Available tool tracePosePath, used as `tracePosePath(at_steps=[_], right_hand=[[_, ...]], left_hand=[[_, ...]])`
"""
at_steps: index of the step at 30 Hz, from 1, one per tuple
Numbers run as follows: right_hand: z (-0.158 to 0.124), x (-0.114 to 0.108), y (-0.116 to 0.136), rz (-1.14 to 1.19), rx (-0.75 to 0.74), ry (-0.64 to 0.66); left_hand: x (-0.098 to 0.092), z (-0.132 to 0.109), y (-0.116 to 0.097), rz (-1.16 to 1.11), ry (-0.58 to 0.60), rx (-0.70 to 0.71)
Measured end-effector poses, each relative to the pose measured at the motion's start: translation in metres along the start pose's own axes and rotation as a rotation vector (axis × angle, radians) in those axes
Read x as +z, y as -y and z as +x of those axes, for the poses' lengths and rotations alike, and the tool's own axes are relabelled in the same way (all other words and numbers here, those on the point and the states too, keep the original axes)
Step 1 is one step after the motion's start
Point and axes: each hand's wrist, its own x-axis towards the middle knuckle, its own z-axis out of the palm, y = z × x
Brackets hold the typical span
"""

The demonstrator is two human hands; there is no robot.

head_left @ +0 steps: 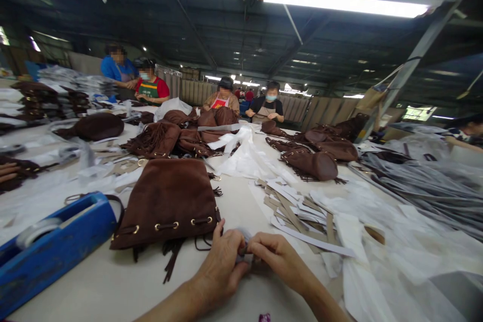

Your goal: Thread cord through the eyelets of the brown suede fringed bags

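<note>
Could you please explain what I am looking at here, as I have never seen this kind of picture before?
There is no machine: one camera on a person's head looks forward and down at two bare hands. The left hand and right hand meet, pinching a small greyish thing, too hidden to identify. On the pale table, a brown bag with gold-coloured eyelets lies just beyond the left hand, a blue tape dispenser further left, and paper strips beyond the right hand.

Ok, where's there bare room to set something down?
Bare table lies between the blue tape dispenser, the nearest brown bag and your left forearm. Beyond and right of your right hand, paper strips and white wrapping crowd it.
</note>
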Motion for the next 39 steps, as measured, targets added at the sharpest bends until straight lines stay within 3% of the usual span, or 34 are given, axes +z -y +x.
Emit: tracePosePath(at_steps=[5,11,17,23,28,34,39], right_hand=[[0.006,0.0,-0.003,0.229,0.066,0.018],[0.008,0.003,0.001,-0.134,-0.107,0.006],[0.013,0.019,-0.011,-0.196,-0.119,-0.158],[0.008,0.017,-0.018,0.027,-0.018,-0.192],[-0.01,0.006,-0.019,0.239,-0.025,-0.019],[-0.007,0.011,-0.018,0.042,-0.097,-0.091],[-0.005,0.016,-0.017,-0.028,-0.122,-0.126]], left_hand=[[0.001,0.0,0.0,0.003,-0.007,0.017],[-0.001,0.001,-0.001,-0.006,0.022,0.0],[0.0,0.004,0.002,-0.06,-0.003,-0.049],[0.002,0.006,0.004,-0.071,-0.028,-0.086],[0.004,0.006,0.005,-0.074,-0.034,-0.082],[0.002,0.004,0.002,-0.046,-0.033,-0.06],[-0.012,0.006,-0.002,-0.068,0.07,-0.04]])
